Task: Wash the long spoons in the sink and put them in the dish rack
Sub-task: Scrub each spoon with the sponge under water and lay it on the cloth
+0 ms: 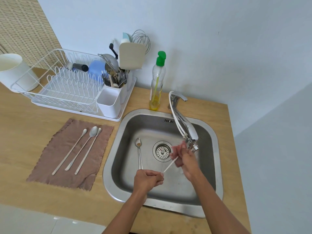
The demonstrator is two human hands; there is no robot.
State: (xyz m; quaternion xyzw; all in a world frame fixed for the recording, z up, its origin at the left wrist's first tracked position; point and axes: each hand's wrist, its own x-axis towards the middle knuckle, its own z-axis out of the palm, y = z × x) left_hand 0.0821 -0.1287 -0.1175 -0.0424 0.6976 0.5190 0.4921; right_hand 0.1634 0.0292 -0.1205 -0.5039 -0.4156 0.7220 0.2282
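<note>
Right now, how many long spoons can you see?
5. Three long spoons lie on the brown cloth, one lies in the sink left of the drain, and one is held between the left hand and right hand under the faucet. The rack's cutlery holder may hide more.

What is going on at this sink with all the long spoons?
A person is washing a long spoon over the sink. The left hand grips its handle end, while the blurred right hand rubs the other end under the faucet. A second spoon lies in the sink by the drain. Three more spoons lie on a brown cloth, in front of the rack.
</note>
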